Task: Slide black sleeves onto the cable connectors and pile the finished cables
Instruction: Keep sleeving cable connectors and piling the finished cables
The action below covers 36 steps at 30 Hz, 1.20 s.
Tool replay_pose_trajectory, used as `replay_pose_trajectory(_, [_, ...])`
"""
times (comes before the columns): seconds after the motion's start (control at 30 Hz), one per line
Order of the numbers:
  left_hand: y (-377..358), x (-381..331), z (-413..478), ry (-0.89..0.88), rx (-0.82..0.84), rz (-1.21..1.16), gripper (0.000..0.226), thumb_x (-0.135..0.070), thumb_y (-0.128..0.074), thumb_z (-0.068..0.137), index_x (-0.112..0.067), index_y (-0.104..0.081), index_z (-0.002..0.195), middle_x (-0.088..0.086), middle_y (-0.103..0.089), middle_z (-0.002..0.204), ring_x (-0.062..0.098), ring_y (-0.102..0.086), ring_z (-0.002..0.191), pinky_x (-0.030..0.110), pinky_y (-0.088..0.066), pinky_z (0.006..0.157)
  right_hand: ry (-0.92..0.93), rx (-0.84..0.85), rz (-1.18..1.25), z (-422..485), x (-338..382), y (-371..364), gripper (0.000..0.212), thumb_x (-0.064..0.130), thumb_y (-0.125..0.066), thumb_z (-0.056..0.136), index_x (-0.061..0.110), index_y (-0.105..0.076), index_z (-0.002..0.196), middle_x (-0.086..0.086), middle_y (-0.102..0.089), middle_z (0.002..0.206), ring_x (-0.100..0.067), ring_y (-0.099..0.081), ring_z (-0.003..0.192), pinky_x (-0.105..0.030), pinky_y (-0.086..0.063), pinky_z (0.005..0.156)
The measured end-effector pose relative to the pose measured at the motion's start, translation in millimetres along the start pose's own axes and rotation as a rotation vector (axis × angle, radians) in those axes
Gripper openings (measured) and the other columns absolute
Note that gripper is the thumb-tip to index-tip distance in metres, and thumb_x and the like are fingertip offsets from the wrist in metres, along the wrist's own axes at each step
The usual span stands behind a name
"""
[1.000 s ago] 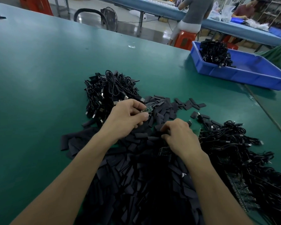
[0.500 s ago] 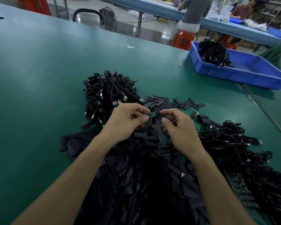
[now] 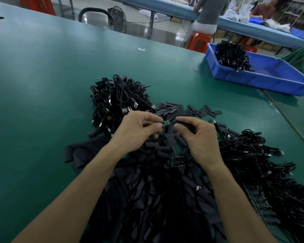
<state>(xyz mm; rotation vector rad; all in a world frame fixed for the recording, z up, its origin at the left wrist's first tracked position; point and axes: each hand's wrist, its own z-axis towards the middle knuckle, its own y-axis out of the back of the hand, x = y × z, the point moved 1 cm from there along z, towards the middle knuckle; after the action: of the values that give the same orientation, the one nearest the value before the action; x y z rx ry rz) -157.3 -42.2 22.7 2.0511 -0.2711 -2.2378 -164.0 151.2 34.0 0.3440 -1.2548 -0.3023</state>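
Note:
My left hand (image 3: 139,131) pinches a small green circuit-board connector (image 3: 165,122) at a cable's end, its tip pointing right. My right hand (image 3: 198,135) pinches a black sleeve (image 3: 183,124) just right of that connector, a short gap between them. Both hands hover over a wide heap of loose black sleeves (image 3: 156,190). A pile of black cables with USB plugs (image 3: 118,100) lies behind my left hand. Another tangle of black cables (image 3: 256,165) spreads to the right of my right hand. A second board connector (image 3: 175,161) lies on the sleeves under my right wrist.
A blue tray (image 3: 274,79) holding a bundle of black cables (image 3: 232,56) stands at the back right on the green table (image 3: 42,76). Beyond the table's far edge, people work at a blue bench, one seated on an orange stool (image 3: 199,41).
My right hand rose from the sleeve heap with a black sleeve and came up level with the connector that my left hand holds; my left hand barely moved.

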Motion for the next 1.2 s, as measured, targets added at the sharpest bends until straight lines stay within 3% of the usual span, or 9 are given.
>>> replay_pose_trajectory(0.33, [-0.4, -0.3, 0.5, -0.005, 0.028, -0.006, 0.010, -0.013, -0.069, 0.094, -0.022, -0.071, 0.096, -0.004, -0.077, 0.079, 0.009, -0.070, 0.064, 0.011, -0.047, 0.055, 0.010, -0.003, -0.012, -1.8, 0.8, -1.3, 0.018, 0.016, -0.077, 0.086, 0.027, -0.074, 0.100, 0.010, -0.073, 0.068, -0.005, -0.071, 0.068, -0.013, -0.053, 0.069])
replay_pose_trajectory(0.57, [0.6, -0.8, 0.6, 0.013, 0.047, -0.029, 0.010, -0.013, -0.066, 0.096, -0.020, -0.072, 0.094, -0.003, -0.076, 0.076, 0.006, -0.067, 0.060, 0.011, -0.046, 0.054, -0.030, 0.048, 0.068, 0.6, -0.3, 0.9, 0.024, 0.013, -0.079, 0.084, 0.029, -0.073, 0.101, 0.009, -0.076, 0.079, -0.008, -0.071, 0.067, -0.025, -0.059, 0.074])
replay_pose_trajectory(0.77, [2.4, -0.7, 0.9, 0.037, 0.073, -0.039, 0.007, -0.013, -0.069, 0.094, -0.019, -0.074, 0.094, -0.001, -0.076, 0.076, 0.005, -0.066, 0.061, 0.010, -0.047, 0.056, -0.044, 0.104, 0.081, 0.1, -2.3, 4.6, 0.019, 0.019, -0.077, 0.086, 0.033, -0.074, 0.098, 0.008, -0.075, 0.075, -0.006, -0.068, 0.063, -0.016, -0.052, 0.064])
replay_pose_trajectory(1.2, [1.6, 0.1, 1.0, 0.025, 0.055, -0.081, 0.006, -0.013, -0.072, 0.091, -0.018, -0.074, 0.094, 0.002, -0.077, 0.077, 0.005, -0.066, 0.061, 0.010, -0.047, 0.056, -0.059, 0.097, 0.177, -2.8, -3.7, 6.3, 0.013, 0.016, -0.077, 0.086, 0.026, -0.076, 0.095, 0.000, -0.074, 0.070, -0.009, -0.065, 0.059, -0.019, -0.051, 0.057])
